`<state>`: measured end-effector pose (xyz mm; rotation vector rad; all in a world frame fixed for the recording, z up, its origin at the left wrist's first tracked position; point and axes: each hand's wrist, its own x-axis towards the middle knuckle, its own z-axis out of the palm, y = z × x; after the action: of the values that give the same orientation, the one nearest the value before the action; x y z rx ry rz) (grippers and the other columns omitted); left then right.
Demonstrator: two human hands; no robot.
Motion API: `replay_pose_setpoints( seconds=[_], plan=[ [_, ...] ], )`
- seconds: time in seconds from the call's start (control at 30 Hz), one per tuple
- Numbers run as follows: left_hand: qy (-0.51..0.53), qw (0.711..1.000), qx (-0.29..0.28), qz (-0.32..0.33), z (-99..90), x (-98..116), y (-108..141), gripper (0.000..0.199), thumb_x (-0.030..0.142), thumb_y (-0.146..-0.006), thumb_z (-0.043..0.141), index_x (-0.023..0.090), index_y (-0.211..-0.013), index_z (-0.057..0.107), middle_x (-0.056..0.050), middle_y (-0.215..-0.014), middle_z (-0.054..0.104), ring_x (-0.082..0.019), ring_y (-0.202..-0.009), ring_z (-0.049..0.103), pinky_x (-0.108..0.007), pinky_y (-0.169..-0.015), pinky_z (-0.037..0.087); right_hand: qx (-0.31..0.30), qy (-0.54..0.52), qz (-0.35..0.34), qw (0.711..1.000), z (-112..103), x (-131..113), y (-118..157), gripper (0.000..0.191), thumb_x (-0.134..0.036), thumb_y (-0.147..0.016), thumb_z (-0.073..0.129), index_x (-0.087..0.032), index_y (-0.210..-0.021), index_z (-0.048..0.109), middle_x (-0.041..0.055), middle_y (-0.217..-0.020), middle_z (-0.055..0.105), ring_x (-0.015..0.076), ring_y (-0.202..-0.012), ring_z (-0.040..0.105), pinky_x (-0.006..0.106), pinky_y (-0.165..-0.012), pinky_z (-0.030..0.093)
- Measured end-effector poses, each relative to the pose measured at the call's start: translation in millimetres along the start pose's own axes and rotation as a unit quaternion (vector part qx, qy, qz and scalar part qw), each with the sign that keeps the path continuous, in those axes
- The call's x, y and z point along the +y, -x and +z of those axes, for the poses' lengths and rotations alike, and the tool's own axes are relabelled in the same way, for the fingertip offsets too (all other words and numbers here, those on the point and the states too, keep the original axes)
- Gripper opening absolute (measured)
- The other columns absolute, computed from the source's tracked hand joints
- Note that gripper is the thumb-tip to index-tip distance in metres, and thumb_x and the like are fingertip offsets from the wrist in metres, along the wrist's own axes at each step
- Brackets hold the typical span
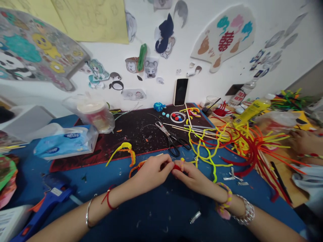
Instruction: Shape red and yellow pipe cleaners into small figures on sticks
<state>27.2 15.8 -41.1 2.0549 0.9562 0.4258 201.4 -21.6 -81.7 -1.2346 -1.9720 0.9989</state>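
Note:
Over the blue table mat, my left hand (pixel 153 172) and my right hand (pixel 189 175) meet at the fingertips. Both are closed in a pinch on a small red piece (pixel 177 167), apparently pipe cleaner, mostly covered by the fingers. A yellow and pink ring (pixel 182 163) sits on a right finger. Just behind my left hand lies an orange pipe cleaner (pixel 135 168), with a bent yellow and orange pipe-cleaner piece (pixel 125 148) farther left. Black-handled scissors (pixel 171 137) lie beyond the hands, blades spread.
Loose yellow-green pipe cleaners (pixel 202 141) and a red bundle (pixel 254 151) spread to the right. A blue glue gun (pixel 47 201) lies front left, near a tissue pack (pixel 67 141). A phone (pixel 181 92) leans on the wall. Another person's hand (pixel 305 143) is at far right.

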Motion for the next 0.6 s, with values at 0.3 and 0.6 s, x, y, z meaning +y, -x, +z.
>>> replay_pose_setpoints(
  seconds=[0.3,0.6],
  plan=[
    [0.052,0.996,-0.055,-0.045,-7.0,-5.5,-0.2,0.029,0.036,-0.089,0.03,0.018,-0.075,0.047,0.004,-0.061,0.049,-0.009,-0.055,0.044,-0.02,-0.05,0.031,-0.021,-0.039,0.057,0.997,-9.6,0.2,-4.2,0.041,-0.046,-0.089,0.034,-0.017,-0.061,0.04,-0.0053,-0.055,0.035,0.0082,-0.051,0.032,0.023,-0.055,0.031],
    [0.078,0.979,-0.186,-0.04,-11.1,-0.9,0.9,0.028,0.034,-0.088,0.027,0.017,-0.072,0.043,0.004,-0.062,0.043,-0.008,-0.051,0.043,-0.021,-0.05,0.035,-0.09,-0.023,0.021,0.995,-10.6,2.3,-3.6,0.039,-0.042,-0.091,0.034,-0.017,-0.061,0.037,-0.0057,-0.057,0.03,0.0078,-0.053,0.028,0.021,-0.053,0.028]
  ],
)
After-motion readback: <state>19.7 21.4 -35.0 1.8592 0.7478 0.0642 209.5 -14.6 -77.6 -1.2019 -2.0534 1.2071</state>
